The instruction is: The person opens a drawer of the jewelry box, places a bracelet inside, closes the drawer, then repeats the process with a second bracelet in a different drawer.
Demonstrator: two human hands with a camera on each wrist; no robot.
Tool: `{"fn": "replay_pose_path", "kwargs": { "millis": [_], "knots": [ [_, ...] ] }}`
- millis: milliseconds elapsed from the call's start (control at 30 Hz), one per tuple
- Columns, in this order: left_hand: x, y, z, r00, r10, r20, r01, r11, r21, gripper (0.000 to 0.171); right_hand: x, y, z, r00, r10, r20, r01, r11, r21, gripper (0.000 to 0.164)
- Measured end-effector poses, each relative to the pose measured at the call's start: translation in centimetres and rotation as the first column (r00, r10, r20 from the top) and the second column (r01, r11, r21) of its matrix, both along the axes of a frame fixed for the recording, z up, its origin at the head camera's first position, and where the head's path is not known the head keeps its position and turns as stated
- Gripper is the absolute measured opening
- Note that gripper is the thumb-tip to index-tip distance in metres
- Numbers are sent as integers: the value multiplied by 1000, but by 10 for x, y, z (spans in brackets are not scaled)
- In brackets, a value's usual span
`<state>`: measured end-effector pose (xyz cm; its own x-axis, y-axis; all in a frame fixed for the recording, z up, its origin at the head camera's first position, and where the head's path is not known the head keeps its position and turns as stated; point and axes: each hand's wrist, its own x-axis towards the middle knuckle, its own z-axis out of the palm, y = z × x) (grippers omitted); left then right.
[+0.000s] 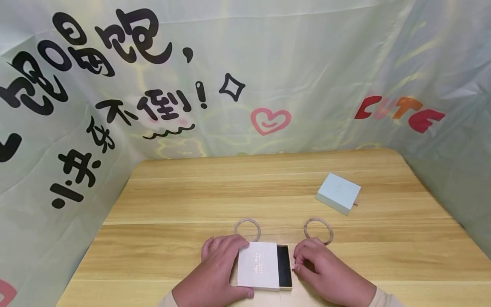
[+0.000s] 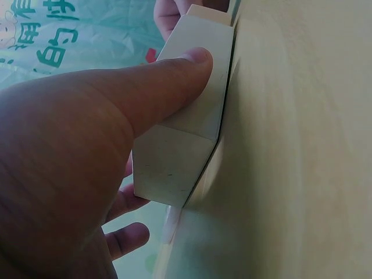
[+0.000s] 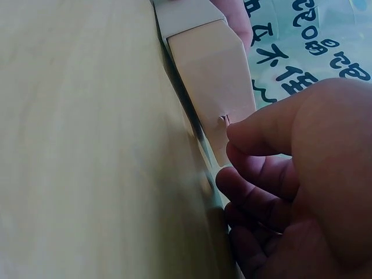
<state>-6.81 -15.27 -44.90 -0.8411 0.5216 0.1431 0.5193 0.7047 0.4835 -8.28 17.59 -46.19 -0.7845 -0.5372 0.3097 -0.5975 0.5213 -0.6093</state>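
As the left hand (image 1: 222, 269) grips the box (image 1: 258, 265), the right hand (image 1: 326, 271) pinches its tab (image 3: 226, 119) between fingertips (image 3: 239, 136); opening it likely needs a soft pull.

On the wood-grain bench (image 1: 184, 204) lie a pale blue box (image 1: 339, 192) toward the back, a pale bangle (image 1: 259, 230), a darker, seemingly mottled bangle (image 1: 331, 231) and, nearest, a white box (image 1: 258, 265) with its drawer (image 1: 284, 266) partly out.
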Motion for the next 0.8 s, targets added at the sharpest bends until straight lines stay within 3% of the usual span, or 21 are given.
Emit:
{"fn": "replay_pose_path", "kwargs": {
  "millis": [533, 800],
  "knots": [
    [0, -2, -2, 1000, 8, 7, -8, 1000, 7, 96, 0, -1, 1, 1000, -5, -21, 6, 1000, 13, 34],
    [0, -2, -1, 1000, 6, 19, -6, 1000, -2, 96, 1, 1, 2, 1000, -1, 20, 1, 1000, 19, 31]
  ]
}}
